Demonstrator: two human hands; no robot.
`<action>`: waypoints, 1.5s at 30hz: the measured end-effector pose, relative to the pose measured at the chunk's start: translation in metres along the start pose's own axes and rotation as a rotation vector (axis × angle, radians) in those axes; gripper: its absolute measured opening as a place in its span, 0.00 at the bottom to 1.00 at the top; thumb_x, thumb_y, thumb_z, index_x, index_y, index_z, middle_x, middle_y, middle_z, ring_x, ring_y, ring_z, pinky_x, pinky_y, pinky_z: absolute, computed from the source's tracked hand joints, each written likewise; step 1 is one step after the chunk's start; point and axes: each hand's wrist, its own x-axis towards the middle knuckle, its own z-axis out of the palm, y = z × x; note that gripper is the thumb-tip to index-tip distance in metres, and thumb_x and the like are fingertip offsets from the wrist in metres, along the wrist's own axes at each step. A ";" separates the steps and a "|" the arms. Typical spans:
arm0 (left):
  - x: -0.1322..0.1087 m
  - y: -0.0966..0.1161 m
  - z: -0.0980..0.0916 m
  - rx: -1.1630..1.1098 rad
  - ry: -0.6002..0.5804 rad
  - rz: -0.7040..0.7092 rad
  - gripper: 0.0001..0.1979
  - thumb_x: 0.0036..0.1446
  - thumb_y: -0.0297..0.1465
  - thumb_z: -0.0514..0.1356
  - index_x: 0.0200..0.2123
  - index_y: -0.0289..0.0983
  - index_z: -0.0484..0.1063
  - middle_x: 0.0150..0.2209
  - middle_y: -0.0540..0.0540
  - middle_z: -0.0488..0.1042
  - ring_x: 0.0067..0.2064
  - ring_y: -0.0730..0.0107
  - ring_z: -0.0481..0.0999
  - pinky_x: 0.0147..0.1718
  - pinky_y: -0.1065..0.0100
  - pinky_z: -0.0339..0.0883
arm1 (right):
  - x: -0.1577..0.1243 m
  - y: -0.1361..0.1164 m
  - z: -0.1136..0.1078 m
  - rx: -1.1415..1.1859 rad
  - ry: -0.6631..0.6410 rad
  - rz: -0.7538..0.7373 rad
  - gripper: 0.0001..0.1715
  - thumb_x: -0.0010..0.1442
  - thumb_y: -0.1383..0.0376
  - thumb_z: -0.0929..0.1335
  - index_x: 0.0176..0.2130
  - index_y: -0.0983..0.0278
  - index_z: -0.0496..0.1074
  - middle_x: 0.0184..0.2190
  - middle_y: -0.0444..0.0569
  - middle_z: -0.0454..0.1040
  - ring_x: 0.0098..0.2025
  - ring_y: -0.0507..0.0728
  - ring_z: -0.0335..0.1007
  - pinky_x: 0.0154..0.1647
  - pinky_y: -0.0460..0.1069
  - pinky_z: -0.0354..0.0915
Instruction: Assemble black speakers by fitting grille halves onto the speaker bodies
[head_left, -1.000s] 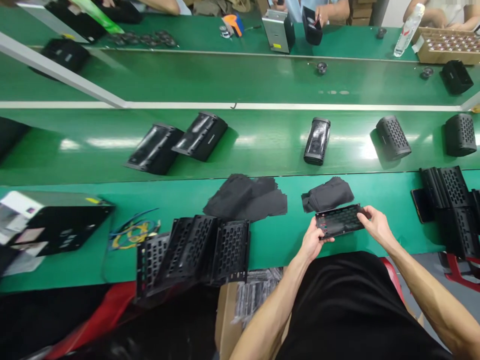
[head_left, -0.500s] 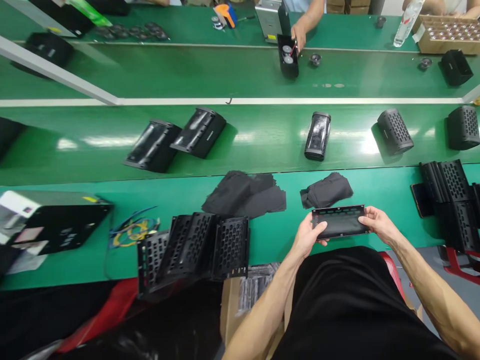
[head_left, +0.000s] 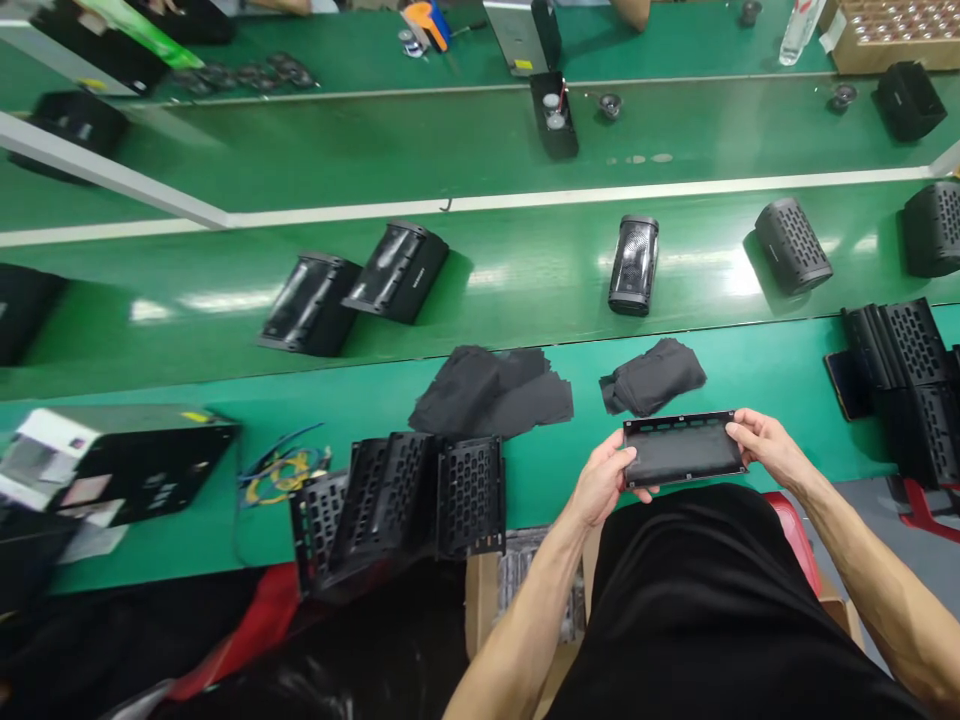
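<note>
A black rectangular panel [head_left: 684, 450] with a slotted rim is held level above the green table's near edge. My left hand [head_left: 606, 472] grips its left end, thumb on top and fingers beneath. At the right end my right hand [head_left: 761, 445] pinches it, the thumb at the inner corner. Just beyond the panel lies a small stack of black cloth sheets [head_left: 654, 376]. A larger spread of black sheets [head_left: 491, 390] is further left. Several perforated black grilles [head_left: 390, 495] stand on the table's near edge, left of my left hand.
Black speakers [head_left: 401, 270] sit along the green belt [head_left: 525, 285] past the table. More grilles [head_left: 911, 385] and a phone [head_left: 847, 385] lie at the right. A machine [head_left: 135, 465] and cables [head_left: 281, 475] are at left; an open carton [head_left: 480, 605] is below.
The view has shifted and tilted slightly. Across the belt, a co-worker's hand has let go of the open black housing and withdrawn. Both my hands still hold the panel; my left thumb has moved outward.
</note>
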 end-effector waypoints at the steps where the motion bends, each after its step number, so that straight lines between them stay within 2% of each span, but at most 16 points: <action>1: -0.001 -0.001 0.000 -0.009 -0.009 -0.004 0.31 0.54 0.40 0.69 0.57 0.32 0.66 0.31 0.43 0.81 0.24 0.57 0.83 0.18 0.66 0.74 | -0.001 0.000 -0.001 -0.003 0.002 0.000 0.29 0.52 0.42 0.78 0.32 0.60 0.68 0.19 0.37 0.66 0.20 0.50 0.61 0.21 0.46 0.62; 8: -0.004 -0.004 0.000 -0.013 -0.049 -0.014 0.31 0.53 0.36 0.71 0.56 0.32 0.67 0.30 0.43 0.81 0.26 0.57 0.83 0.20 0.67 0.74 | -0.005 -0.002 -0.004 -0.012 0.014 0.003 0.30 0.53 0.41 0.77 0.31 0.59 0.66 0.19 0.37 0.64 0.20 0.50 0.60 0.21 0.47 0.61; 14: -0.001 -0.008 0.001 -0.050 -0.032 -0.048 0.27 0.58 0.43 0.68 0.54 0.33 0.69 0.33 0.42 0.82 0.24 0.58 0.83 0.17 0.68 0.73 | -0.005 0.000 -0.006 -0.022 0.000 -0.001 0.28 0.52 0.42 0.77 0.34 0.59 0.68 0.21 0.38 0.66 0.21 0.51 0.60 0.22 0.47 0.60; 22: 0.000 -0.012 0.001 -0.062 -0.036 -0.054 0.24 0.56 0.41 0.70 0.50 0.35 0.69 0.32 0.43 0.82 0.25 0.59 0.83 0.18 0.69 0.73 | -0.004 0.002 -0.009 -0.033 0.009 0.001 0.29 0.53 0.41 0.77 0.33 0.60 0.68 0.22 0.37 0.65 0.22 0.50 0.59 0.23 0.47 0.59; 31: 0.001 -0.016 -0.001 -0.038 -0.080 -0.031 0.25 0.54 0.39 0.71 0.50 0.35 0.68 0.29 0.45 0.80 0.26 0.59 0.83 0.21 0.68 0.75 | -0.003 0.003 -0.011 -0.045 0.006 0.020 0.28 0.53 0.42 0.76 0.33 0.60 0.69 0.22 0.38 0.65 0.23 0.50 0.60 0.24 0.47 0.59; 37: 0.002 -0.016 -0.002 -0.078 -0.078 -0.058 0.24 0.54 0.37 0.69 0.51 0.35 0.69 0.34 0.42 0.82 0.26 0.59 0.83 0.20 0.68 0.74 | -0.002 0.004 -0.012 -0.032 0.013 0.028 0.27 0.54 0.42 0.77 0.34 0.61 0.71 0.22 0.38 0.66 0.23 0.50 0.59 0.24 0.46 0.58; 45: 0.008 -0.017 -0.006 -0.122 -0.079 -0.097 0.18 0.56 0.34 0.68 0.47 0.35 0.68 0.34 0.42 0.81 0.28 0.60 0.84 0.22 0.69 0.74 | 0.005 0.013 -0.012 0.005 0.004 0.035 0.28 0.54 0.41 0.76 0.35 0.61 0.73 0.23 0.39 0.68 0.22 0.50 0.58 0.24 0.46 0.59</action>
